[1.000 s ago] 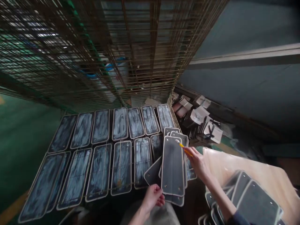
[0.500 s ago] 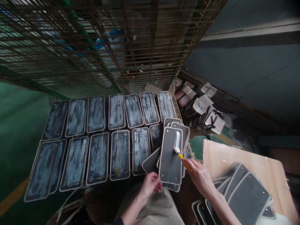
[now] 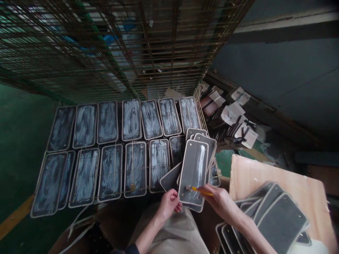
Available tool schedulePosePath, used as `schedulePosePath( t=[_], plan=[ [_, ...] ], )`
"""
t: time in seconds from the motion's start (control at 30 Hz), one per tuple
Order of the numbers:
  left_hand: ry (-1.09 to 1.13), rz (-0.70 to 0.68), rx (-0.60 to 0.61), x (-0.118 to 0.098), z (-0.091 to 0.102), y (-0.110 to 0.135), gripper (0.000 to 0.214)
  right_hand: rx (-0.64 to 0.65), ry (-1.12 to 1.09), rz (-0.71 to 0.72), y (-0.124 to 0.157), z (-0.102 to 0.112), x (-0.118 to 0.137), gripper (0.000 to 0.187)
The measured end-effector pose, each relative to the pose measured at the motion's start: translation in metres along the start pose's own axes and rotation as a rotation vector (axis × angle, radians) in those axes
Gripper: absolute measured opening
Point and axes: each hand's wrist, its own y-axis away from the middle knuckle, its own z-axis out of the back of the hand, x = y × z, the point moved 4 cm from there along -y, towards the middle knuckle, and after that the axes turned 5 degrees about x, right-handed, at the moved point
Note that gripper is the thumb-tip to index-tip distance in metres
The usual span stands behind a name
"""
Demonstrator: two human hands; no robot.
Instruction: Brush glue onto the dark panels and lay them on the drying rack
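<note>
My right hand (image 3: 219, 201) is closed around a brush (image 3: 202, 191) with a yellow handle, its bristles on the lower left of a dark grey panel (image 3: 194, 165). This panel has rounded corners, a pale edge and small metal studs. A wet white streak runs down its right side, with a thin smear near the bottom. My left hand (image 3: 169, 203) has its fingers curled and pinches the panel's lower left corner. Beneath the panel lie several similar grey panels (image 3: 172, 178), fanned out and partly hidden.
A wire rack shelf (image 3: 120, 169) holds two rows of white-smeared panels (image 3: 86, 125). Wire shelving (image 3: 159, 42) rises behind. On the right, a wooden board (image 3: 251, 169) bears more grey panels (image 3: 282, 218). Tied bundles (image 3: 234, 113) stand beyond, near the wall.
My right hand has drawn the brush down the panel and to its lower left. The white streak is longer. My left hand keeps its place at the corner.
</note>
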Motion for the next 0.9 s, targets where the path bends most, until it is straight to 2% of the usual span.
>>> schedulePosePath(
  t=[0.2, 0.33, 0.43, 0.53, 0.63, 0.77, 0.9],
  plan=[
    [0.002, -0.026, -0.002, 0.001, 0.001, -0.001, 0.042, -0.349, 0.135, 0.043, -0.054, 0.06, -0.029, 0.025],
    [0.015, -0.034, 0.009, 0.003, 0.002, -0.001, 0.039, -0.413, 0.222, 0.076, -0.073, 0.071, -0.025, 0.027],
    [0.019, -0.046, 0.011, 0.006, 0.003, -0.002, 0.037, -0.385, 0.312, 0.097, -0.081, 0.063, -0.022, 0.026],
    [0.02, -0.052, 0.011, 0.006, 0.004, -0.003, 0.035, -0.29, 0.368, 0.094, -0.077, 0.044, -0.022, 0.025],
    [0.022, -0.054, 0.0, 0.003, 0.005, -0.003, 0.034, -0.141, 0.313, 0.092, -0.055, 0.017, -0.018, 0.024],
    [0.012, -0.047, -0.004, -0.001, 0.005, -0.001, 0.03, 0.053, 0.172, 0.078, -0.013, -0.022, 0.0, 0.024],
    [-0.014, -0.035, -0.005, -0.002, 0.007, -0.002, 0.025, 0.137, -0.043, 0.004, 0.011, -0.038, 0.011, 0.022]
  ],
)
